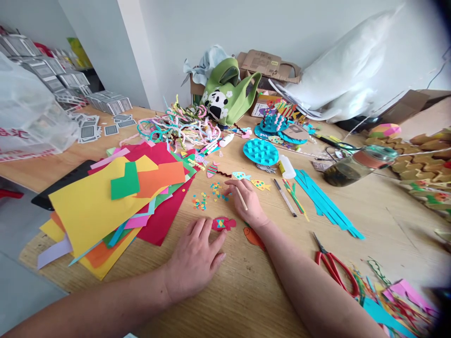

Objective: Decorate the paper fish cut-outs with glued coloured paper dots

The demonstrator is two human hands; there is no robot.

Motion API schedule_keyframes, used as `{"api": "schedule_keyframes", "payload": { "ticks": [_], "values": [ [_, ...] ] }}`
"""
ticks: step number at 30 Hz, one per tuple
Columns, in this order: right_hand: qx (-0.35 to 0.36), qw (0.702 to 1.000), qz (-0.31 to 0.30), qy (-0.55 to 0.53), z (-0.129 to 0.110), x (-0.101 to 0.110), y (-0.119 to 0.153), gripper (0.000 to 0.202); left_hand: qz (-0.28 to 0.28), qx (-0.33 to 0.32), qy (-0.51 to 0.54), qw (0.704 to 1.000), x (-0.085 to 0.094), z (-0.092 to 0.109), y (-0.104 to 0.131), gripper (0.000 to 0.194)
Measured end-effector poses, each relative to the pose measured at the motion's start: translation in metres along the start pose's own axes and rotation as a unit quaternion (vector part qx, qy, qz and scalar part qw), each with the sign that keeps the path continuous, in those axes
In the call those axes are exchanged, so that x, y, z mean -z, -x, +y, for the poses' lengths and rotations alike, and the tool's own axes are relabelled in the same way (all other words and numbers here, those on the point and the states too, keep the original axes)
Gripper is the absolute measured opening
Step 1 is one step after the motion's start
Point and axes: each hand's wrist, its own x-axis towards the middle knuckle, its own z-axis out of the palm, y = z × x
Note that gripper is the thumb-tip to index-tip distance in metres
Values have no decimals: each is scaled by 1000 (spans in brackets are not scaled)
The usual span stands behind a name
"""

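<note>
My left hand [199, 256] lies on the table with its fingers stretched out, the tips at the edge of a dark pink paper fish [229, 224] decorated with small coloured triangles. A thin pale wooden stick [242, 199] is held in my right hand [251, 206]; its lower tip is hidden. The right fingers reach down beside small coloured paper bits [200, 202]. An orange paper fish [252, 237] lies partly under my right wrist. Beyond the hand are a light blue paper fish [241, 175], a yellow spotted fish [260, 184] and a striped fish [212, 170].
Coloured paper sheets [91, 202] are piled at left. Red-handled scissors [334, 267], blue paper strips [327, 206], a pen [285, 197] and a glue bottle [287, 167] lie at right. Pipe cleaners [179, 126], a green bag [225, 94] and a glass jar [359, 164] stand farther back.
</note>
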Motion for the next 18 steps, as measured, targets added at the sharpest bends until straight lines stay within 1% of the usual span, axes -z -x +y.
{"api": "schedule_keyframes", "payload": {
  "ticks": [4,7,9,14,18],
  "values": [
    [-6,1000,-23,9,2,-1,0,24,1,0,0,1000,-1,-1,0,44],
    [-6,1000,-28,4,2,-3,-1,26,3,-1,0,1000,-2,-2,0,44],
    [7,999,-33,3,1,-4,-1,26,3,-1,1,1000,-2,-2,0,45],
    [42,996,-70,39,-1,-6,-1,27,-1,0,-1,1000,-1,-2,0,45],
    [34,998,-36,44,-1,-6,-1,26,-5,1,-1,1000,-1,-1,0,45]
  ]
}}
